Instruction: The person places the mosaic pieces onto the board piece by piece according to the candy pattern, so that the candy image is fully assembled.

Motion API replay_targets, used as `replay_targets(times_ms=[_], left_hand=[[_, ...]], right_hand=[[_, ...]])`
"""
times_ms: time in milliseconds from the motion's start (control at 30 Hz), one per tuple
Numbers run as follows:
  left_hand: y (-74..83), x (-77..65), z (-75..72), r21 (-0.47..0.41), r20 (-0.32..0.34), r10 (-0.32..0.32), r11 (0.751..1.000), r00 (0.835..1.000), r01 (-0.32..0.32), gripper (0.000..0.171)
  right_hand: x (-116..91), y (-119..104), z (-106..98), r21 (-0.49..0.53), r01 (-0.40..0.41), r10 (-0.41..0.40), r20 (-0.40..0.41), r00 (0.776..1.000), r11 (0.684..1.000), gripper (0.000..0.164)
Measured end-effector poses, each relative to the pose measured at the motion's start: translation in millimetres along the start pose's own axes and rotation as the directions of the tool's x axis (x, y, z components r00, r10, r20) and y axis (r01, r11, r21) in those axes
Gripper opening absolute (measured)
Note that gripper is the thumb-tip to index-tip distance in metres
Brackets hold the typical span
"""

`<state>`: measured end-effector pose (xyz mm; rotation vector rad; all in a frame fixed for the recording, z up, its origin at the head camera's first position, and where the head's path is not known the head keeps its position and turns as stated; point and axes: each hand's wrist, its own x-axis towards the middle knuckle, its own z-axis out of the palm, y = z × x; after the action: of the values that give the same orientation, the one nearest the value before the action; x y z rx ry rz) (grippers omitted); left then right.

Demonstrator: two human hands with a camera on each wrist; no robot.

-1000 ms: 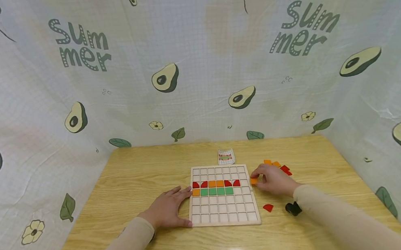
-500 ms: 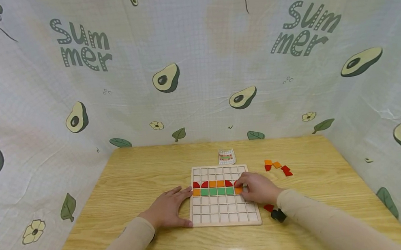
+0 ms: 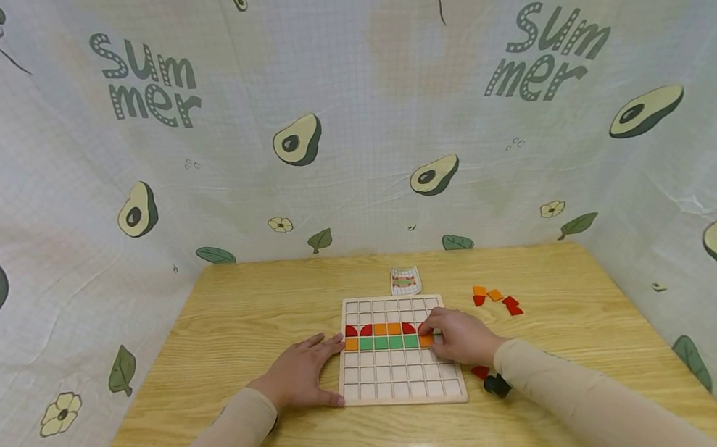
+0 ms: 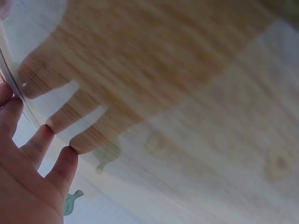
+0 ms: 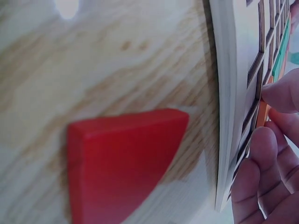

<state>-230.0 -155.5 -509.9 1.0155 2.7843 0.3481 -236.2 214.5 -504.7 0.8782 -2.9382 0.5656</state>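
Observation:
A wooden grid board (image 3: 402, 389) lies on the table. Across it run a row of red quarter-circle tiles with two orange squares between them, and below that a row of green tiles (image 3: 380, 343) with an orange square (image 3: 351, 344) at its left end. My left hand (image 3: 302, 373) lies spread on the table, its fingertips and thumb at the board's left edge. With thumb and fingers my right hand (image 3: 465, 337) pinches an orange square tile (image 5: 262, 113) at the cell right of the green tiles; the hand partly covers it in the head view.
Right of the board lie a red quarter-circle tile (image 5: 126, 163), partly behind the right wrist in the head view, and several loose orange (image 3: 494, 295) and red tiles (image 3: 512, 306). A small pattern card (image 3: 405, 281) lies behind the board. A printed cloth (image 3: 346, 108) hangs around the table.
My right hand has moved left from beside the board, bringing the orange tile to the cell right of the green row, and has held still there. The left hand stays put.

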Motion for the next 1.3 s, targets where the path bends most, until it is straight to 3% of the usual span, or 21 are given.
replay_targets(times_ms=[433, 700, 1300], left_hand=[[0.9, -0.2, 0.2, 0.007, 0.004, 0.001, 1.0, 1.0, -0.001, 0.102], [2.8, -0.9, -2.2, -0.003, -0.002, 0.006, 1.0, 1.0, -0.006, 0.102], [4.3, -1.5, -4.7, 0.004, 0.018, -0.005, 1.0, 1.0, 0.005, 0.102]], right_hand=[[-1.6, 1.1, 0.6, 0.003, -0.017, 0.017, -0.001, 1.0, 1.0, 0.022], [-9.9, 4.7, -7.9, 0.045, -0.102, 0.102, 0.002, 0.995, 0.994, 0.022], [-72.6, 80.3, -53.2, -0.021, -0.233, 0.228, -0.134, 0.964, 0.972, 0.021]])
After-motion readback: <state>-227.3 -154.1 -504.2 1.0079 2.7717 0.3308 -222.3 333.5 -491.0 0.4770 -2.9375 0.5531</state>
